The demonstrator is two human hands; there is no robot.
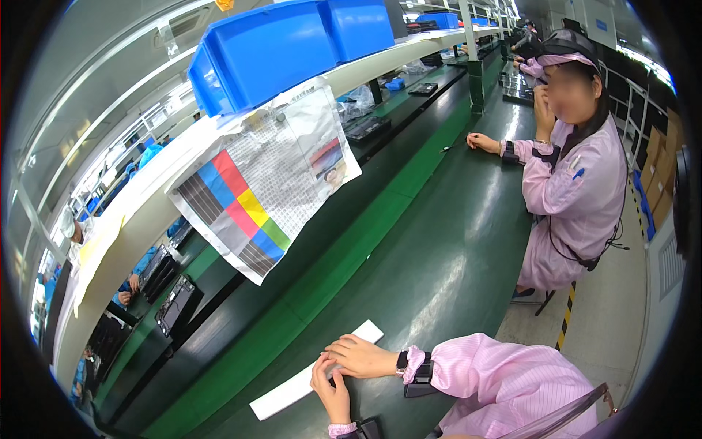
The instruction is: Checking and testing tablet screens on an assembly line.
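A long, flat white strip (290, 391) lies slantwise on the dark green bench top. My right hand (365, 358) rests over its middle, palm down, with the fingers stretched out. Just below it, my left hand (330, 394) is at the strip's near edge, its fingers bent and the thumb apart. The fingertips of both hands meet over the strip, hiding that part of it. Neither hand visibly grips anything. Dark bands circle both wrists under pink cuffs.
A printed sheet with colour blocks (248, 197) hangs from the shelf, below blue bins (267, 55). Green bench (431, 241) runs far back. At the right a person in pink (578, 168) sits, one hand near a small item on the bench. Black devices (178, 304) lie beyond at left.
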